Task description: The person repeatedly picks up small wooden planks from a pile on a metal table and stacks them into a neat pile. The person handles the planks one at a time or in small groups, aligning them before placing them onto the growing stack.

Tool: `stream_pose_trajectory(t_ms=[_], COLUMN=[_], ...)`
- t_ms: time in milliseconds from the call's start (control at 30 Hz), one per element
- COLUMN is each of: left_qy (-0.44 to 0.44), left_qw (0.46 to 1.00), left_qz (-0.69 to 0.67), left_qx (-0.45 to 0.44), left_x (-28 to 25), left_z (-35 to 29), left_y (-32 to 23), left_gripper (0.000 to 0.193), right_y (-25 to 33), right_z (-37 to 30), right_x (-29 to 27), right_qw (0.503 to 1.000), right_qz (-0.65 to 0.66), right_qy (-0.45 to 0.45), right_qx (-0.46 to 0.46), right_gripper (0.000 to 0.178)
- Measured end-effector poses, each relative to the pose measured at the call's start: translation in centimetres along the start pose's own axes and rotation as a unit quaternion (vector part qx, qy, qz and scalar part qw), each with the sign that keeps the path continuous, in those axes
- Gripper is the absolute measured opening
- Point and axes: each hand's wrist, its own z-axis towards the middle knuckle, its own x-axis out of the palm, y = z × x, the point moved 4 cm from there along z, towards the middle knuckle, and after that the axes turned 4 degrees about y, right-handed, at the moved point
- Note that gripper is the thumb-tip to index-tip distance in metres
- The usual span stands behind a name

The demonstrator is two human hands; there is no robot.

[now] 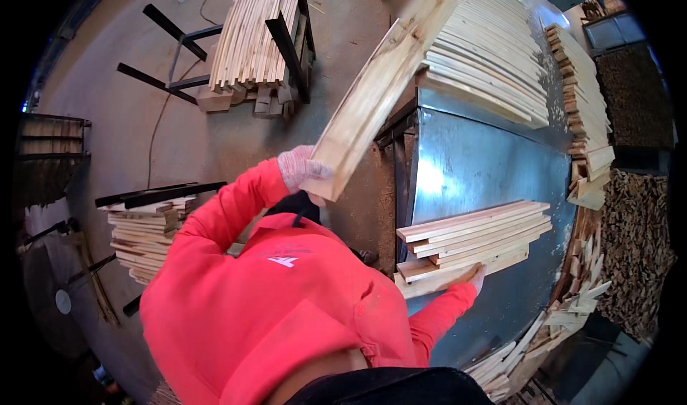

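Observation:
My left hand [304, 167], in a pale knitted glove, grips the lower end of a long wooden board [379, 90]. That board is raised and slants up to the right, its far end overlapping the planks on the metal table. My right hand [477, 276] is at the near side of a small pile of wooden boards [476, 233] on the table. Its fingers close on the nearest board [458, 271], partly hidden by the sleeve and the wood. The pile's boards lie roughly parallel, their ends uneven.
The shiny metal table [486, 162] carries a wide row of planks [486, 54] at its far end. Along its right side lie stacked boards [583, 104] and loose offcuts [572, 312]. On the left stand a black-legged rack of planks [254, 40] and another plank stack [147, 237].

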Motion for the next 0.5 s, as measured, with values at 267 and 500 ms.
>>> stream_pose_trajectory(t_ms=[267,500], left_qy=[-0.066,0.122], left_qw=[0.988,0.978], left_qz=[0.135,-0.165], left_qx=[-0.020,-0.046], left_x=[-7.7,-3.3], left_z=[0.8,1.7], left_y=[-6.3,-5.8], left_gripper=[0.048,0.060], right_y=[13.8,1.5], right_z=[-15.3,-5.7], right_x=[12.2,2.6], right_qw=[0.980,0.997], right_qz=[-0.115,0.043], right_qy=[-0.144,-0.058], right_qx=[0.077,0.032], right_gripper=[0.072,0.079])
